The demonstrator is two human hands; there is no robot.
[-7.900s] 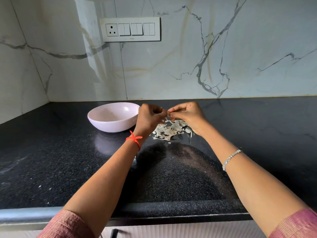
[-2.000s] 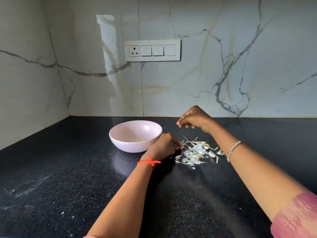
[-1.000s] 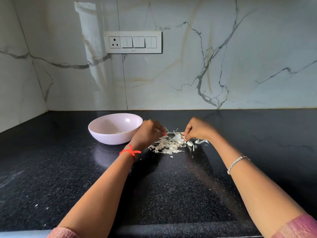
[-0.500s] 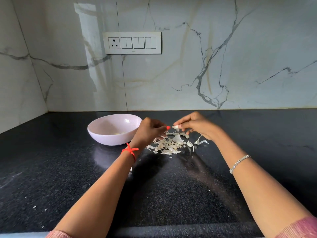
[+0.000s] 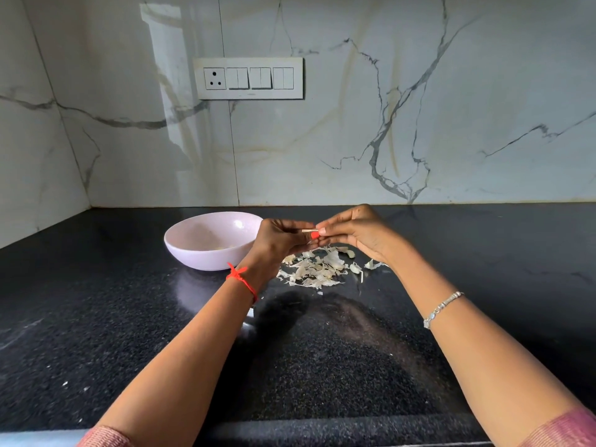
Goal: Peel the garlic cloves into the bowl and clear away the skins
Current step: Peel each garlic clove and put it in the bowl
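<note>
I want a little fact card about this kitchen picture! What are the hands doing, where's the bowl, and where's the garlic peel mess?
Left hand: pinches the garlic clove
Right hand: pinches the same clove from the other side
Where the hands are: raised above the skins
Bowl: pink, upright, just left of the hands
Skins: loose pile on the black counter, right of the bowl
Inside the bowl: a few pale bits, too small to tell
</note>
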